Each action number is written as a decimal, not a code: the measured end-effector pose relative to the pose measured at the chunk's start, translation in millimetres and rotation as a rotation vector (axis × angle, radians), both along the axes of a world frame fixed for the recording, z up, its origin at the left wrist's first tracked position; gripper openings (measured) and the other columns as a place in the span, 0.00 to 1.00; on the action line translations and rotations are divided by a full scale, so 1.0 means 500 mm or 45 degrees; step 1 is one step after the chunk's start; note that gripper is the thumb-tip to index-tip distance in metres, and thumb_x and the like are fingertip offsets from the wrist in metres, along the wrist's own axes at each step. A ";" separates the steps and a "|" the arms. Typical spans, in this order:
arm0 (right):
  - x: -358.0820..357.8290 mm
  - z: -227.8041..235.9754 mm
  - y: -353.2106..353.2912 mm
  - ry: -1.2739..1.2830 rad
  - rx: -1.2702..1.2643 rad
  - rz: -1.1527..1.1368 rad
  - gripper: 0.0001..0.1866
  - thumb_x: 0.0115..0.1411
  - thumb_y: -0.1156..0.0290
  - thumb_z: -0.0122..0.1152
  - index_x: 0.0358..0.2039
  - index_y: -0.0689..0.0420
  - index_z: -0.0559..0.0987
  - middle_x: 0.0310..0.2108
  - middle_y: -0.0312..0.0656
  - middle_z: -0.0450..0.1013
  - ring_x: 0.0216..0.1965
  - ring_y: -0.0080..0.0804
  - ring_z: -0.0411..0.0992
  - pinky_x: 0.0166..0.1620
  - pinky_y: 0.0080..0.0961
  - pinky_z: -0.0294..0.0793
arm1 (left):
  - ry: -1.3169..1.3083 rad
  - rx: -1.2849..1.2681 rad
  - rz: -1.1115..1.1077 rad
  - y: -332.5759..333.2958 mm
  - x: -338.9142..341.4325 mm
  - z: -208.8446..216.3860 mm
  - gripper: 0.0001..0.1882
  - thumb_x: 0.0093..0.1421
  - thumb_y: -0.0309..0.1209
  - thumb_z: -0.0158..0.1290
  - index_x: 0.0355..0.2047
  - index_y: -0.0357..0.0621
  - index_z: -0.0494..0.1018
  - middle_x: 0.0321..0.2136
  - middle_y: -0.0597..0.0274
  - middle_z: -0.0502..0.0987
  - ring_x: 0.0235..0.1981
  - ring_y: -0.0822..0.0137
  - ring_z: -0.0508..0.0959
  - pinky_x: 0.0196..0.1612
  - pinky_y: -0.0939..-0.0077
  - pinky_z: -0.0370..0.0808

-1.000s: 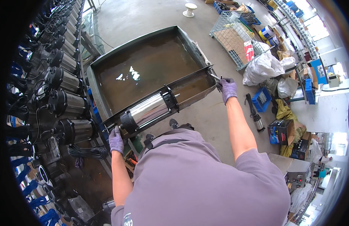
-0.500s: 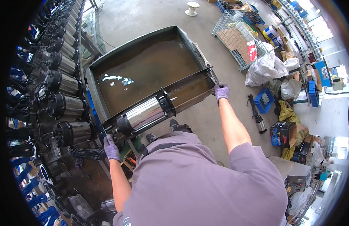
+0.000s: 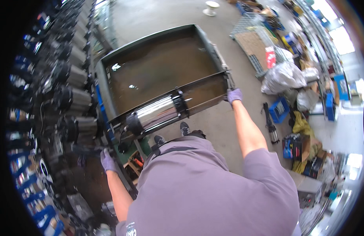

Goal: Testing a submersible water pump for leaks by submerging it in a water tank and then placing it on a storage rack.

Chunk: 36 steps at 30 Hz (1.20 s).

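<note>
A shiny cylindrical pump (image 3: 156,114) with black end caps lies in a dark metal cradle (image 3: 207,103) across the near side of a tank of brown water (image 3: 162,63). At the cradle's right end my right hand (image 3: 234,95), in a purple glove, is closed around a metal handle (image 3: 230,82). My left hand (image 3: 108,161), also gloved in purple, is off the cradle at lower left, with its fingertips beside a coil of black cable (image 3: 85,150). Blur hides whether those fingers grip the cable.
Rows of similar pumps (image 3: 80,96) line the left side. To the right are a wire-mesh cage (image 3: 249,43), white sacks (image 3: 284,78), a blue crate (image 3: 279,110) and a slim pump (image 3: 273,133) on the floor. A white spool (image 3: 210,8) stands at the far side.
My left hand has left the cradle's left end and moved down and left to the coiled cable. My right hand stays at the right end. The whole view has shifted slightly.
</note>
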State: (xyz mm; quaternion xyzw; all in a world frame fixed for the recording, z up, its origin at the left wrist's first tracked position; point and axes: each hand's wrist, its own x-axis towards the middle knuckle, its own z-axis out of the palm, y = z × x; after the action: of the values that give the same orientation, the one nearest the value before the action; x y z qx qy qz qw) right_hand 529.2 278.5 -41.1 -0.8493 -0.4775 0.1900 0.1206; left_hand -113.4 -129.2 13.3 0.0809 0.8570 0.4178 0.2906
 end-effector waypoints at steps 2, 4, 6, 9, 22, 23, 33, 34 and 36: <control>0.006 0.010 -0.003 -0.097 -0.006 0.189 0.22 0.63 0.57 0.68 0.42 0.67 0.86 0.36 0.57 0.84 0.38 0.53 0.85 0.44 0.46 0.82 | 0.112 0.012 0.001 -0.024 -0.003 0.007 0.19 0.73 0.46 0.51 0.48 0.44 0.79 0.36 0.62 0.83 0.32 0.72 0.78 0.31 0.72 0.74; 0.008 0.056 -0.004 -0.174 -0.286 0.348 0.25 0.64 0.53 0.66 0.45 0.66 0.84 0.42 0.61 0.83 0.45 0.55 0.83 0.48 0.47 0.82 | 0.441 0.103 0.140 -0.043 -0.006 0.002 0.18 0.73 0.43 0.52 0.44 0.40 0.78 0.31 0.62 0.81 0.27 0.71 0.76 0.28 0.72 0.73; -0.014 0.103 -0.042 -0.439 0.022 0.385 0.25 0.67 0.52 0.61 0.50 0.64 0.80 0.45 0.61 0.81 0.47 0.64 0.78 0.53 0.49 0.78 | 0.336 -0.105 0.340 -0.062 -0.040 0.004 0.20 0.70 0.44 0.59 0.43 0.37 0.75 0.32 0.57 0.80 0.28 0.70 0.76 0.33 0.71 0.74; -0.099 0.182 -0.058 -0.298 0.257 0.594 0.24 0.69 0.52 0.60 0.51 0.60 0.80 0.47 0.59 0.79 0.48 0.55 0.78 0.53 0.45 0.78 | 0.219 -0.169 0.527 -0.067 -0.084 -0.013 0.34 0.63 0.52 0.65 0.50 0.29 0.74 0.44 0.45 0.82 0.45 0.54 0.80 0.53 0.60 0.75; -0.382 0.245 -0.067 0.473 -0.569 1.428 0.41 0.69 0.32 0.51 0.60 0.60 0.75 0.46 0.45 0.78 0.47 0.35 0.75 0.53 0.35 0.76 | -0.513 0.199 0.630 -0.017 -0.209 -0.046 0.18 0.56 0.40 0.65 0.40 0.39 0.82 0.36 0.58 0.86 0.36 0.63 0.85 0.44 0.66 0.81; -0.387 0.250 -0.065 0.551 -0.677 1.345 0.38 0.70 0.34 0.53 0.61 0.58 0.74 0.46 0.43 0.78 0.47 0.33 0.76 0.54 0.34 0.78 | -0.573 0.358 0.616 -0.034 -0.197 -0.013 0.09 0.58 0.37 0.64 0.30 0.45 0.82 0.25 0.64 0.83 0.26 0.66 0.81 0.37 0.69 0.79; -0.450 0.302 -0.010 0.592 -0.988 1.570 0.37 0.69 0.35 0.50 0.59 0.57 0.74 0.44 0.42 0.77 0.40 0.29 0.76 0.44 0.29 0.78 | -0.532 1.879 0.229 -0.200 0.122 0.393 0.30 0.60 0.38 0.59 0.59 0.36 0.68 0.57 0.47 0.74 0.62 0.47 0.71 0.67 0.49 0.65; -0.449 0.301 -0.001 0.548 -0.999 1.668 0.36 0.70 0.35 0.50 0.60 0.57 0.74 0.44 0.43 0.77 0.40 0.29 0.76 0.43 0.29 0.78 | -0.504 2.030 0.069 -0.193 0.140 0.434 0.33 0.60 0.37 0.59 0.62 0.33 0.67 0.56 0.46 0.74 0.62 0.48 0.71 0.70 0.46 0.62; -0.445 0.297 0.012 0.712 -1.226 1.556 0.38 0.71 0.34 0.47 0.60 0.57 0.73 0.44 0.44 0.77 0.41 0.30 0.77 0.45 0.29 0.79 | -0.306 2.005 0.225 -0.200 0.152 0.559 0.32 0.60 0.40 0.61 0.60 0.35 0.71 0.52 0.48 0.76 0.61 0.50 0.72 0.69 0.45 0.63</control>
State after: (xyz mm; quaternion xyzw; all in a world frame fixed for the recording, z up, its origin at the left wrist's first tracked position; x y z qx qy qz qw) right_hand 306.9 284.6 107.5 -0.3200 -0.6739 0.6102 -0.2666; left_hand -37.6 -229.3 292.9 0.1485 0.2764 0.9272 0.2044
